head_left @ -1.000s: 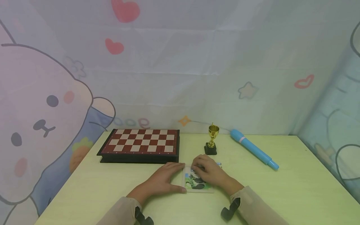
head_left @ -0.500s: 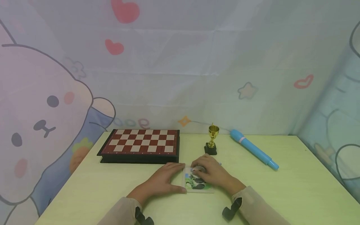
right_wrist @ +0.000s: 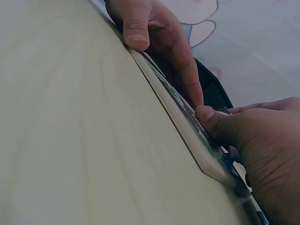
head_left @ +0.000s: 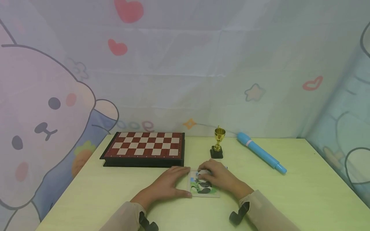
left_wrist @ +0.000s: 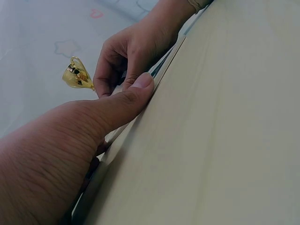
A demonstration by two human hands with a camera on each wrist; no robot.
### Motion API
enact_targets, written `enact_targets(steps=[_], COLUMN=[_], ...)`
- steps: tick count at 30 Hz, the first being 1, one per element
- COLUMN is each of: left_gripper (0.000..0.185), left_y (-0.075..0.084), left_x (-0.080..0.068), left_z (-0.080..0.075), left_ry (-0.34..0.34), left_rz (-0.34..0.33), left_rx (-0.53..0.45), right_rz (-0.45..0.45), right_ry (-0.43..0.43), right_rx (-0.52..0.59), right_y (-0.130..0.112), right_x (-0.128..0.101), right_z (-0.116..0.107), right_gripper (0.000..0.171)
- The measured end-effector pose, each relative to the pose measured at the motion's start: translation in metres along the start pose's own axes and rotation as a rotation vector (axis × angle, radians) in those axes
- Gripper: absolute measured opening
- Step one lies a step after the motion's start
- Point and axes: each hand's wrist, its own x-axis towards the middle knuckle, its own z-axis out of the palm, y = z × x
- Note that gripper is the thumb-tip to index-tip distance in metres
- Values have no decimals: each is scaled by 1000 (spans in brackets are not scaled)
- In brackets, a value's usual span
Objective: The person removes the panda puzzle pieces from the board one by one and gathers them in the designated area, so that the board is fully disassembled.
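A small wooden panda jigsaw puzzle (head_left: 198, 189) lies flat on the table, its pale frame edge showing in the right wrist view. My left hand (head_left: 167, 184) spans the left side of it, thumb at the near corner and fingers at the far one. Over the upper right of the picture, my right hand (head_left: 219, 176) bends its thumb and fingers onto a puzzle piece (right_wrist: 224, 110), of which only a small grey bit shows by the thumb tip. The right hand covers the right part of the picture, and a little blue shows just past its knuckles.
Behind the left hand stands a folding chessboard (head_left: 144, 146) in a black case. A small gold trophy cup (head_left: 218, 141) on a black base is just beyond the right hand. A blue toy-like stick (head_left: 261, 155) lies diagonally at the right. A printed cloth (head_left: 185, 64) hangs behind the table.
My right hand has shifted slightly to the right, and more of the panda picture's upper part shows under its fingers. The left hand has stayed in place.
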Motion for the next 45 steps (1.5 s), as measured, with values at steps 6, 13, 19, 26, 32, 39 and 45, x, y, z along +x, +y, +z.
enact_targets(steps=[6,13,19,26,32,39,45], left_gripper=[95,95,95,95,94,94,95], left_y=[0,0,0,1,3,2,1], left_x=[0,-1,0,-1,0,0,0], left_z=[0,0,0,0,-2,-1,-1], left_ry=[-2,0,3,5,2,2,1], left_rz=[-4,-1,-6,-3,0,-5,-5], left_rx=[5,0,-1,-2,-6,-6,1], right_rz=[0,-6,-16,-64,-97,-132,-118], right_ry=[-9,-5,-8,-13,11,64,83], right_rx=[16,22,36,56,21,-32,-38], right_y=[-2,-4,-3,1,1,6,7], right_x=[0,0,-1,-1,0,1,2], right_z=[-2,-3,-4,-2,-2,0,2], right_gripper=[18,17,12,10,9,8,7])
